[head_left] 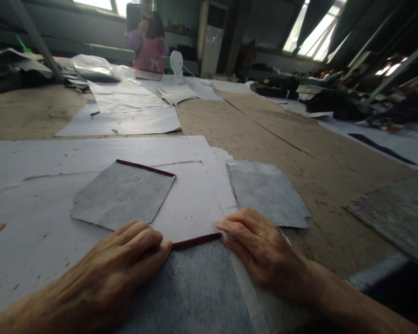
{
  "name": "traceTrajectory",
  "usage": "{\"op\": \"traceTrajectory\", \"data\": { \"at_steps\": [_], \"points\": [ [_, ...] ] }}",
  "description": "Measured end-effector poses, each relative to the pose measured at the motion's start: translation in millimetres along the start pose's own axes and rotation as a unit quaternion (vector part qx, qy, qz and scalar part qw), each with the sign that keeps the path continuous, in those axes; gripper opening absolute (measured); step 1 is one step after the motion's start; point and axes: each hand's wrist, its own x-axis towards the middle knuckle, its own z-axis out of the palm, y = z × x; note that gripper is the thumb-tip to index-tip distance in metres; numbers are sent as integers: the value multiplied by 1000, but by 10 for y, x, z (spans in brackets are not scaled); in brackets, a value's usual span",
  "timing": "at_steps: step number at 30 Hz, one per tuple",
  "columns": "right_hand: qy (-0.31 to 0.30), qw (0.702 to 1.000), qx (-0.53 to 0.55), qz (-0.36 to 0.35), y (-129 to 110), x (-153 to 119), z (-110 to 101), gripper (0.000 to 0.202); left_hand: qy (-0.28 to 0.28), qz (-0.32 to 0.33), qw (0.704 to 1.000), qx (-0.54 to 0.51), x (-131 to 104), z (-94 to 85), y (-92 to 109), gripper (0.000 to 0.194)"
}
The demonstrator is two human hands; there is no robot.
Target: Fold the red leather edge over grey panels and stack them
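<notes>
A grey fabric-like panel [195,283] lies in front of me, its far edge turned over as a narrow dark red strip [197,240]. My left hand [125,260] is closed at the left end of that strip, thumb and forefinger pressed on the edge. At the strip's right end, my right hand [254,241] pinches the corner between thumb and fingers. Beyond my left hand is a second grey panel [123,197] with a dark red strip along its far side. Another grey panel [268,192] rests just past my right hand.
White paper sheets [38,155] cover the table's left part. Farther back are more sheets [125,121], a plastic-wrapped bundle [92,67] and a small white fan [176,65]. A person in a pink apron [149,53] stands across the table. A dark grey slab [400,208] lies at right.
</notes>
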Motion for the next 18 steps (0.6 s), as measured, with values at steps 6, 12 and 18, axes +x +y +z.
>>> {"op": "traceTrajectory", "data": {
  "at_steps": [6, 12, 18],
  "points": [
    [-32, 999, 13, -13, -1, -36, -53, 25, 3, -1, 1000, -9, 2, -2, 5, 34],
    [-52, 996, -32, -61, -55, -53, -48, 29, 13, -1, 1000, -14, 18, 15, 5, 34],
    [1, 994, 65, 86, -44, -22, -53, 11, 32, 18, 999, 1, 41, 14, 6, 34]
  ]
}}
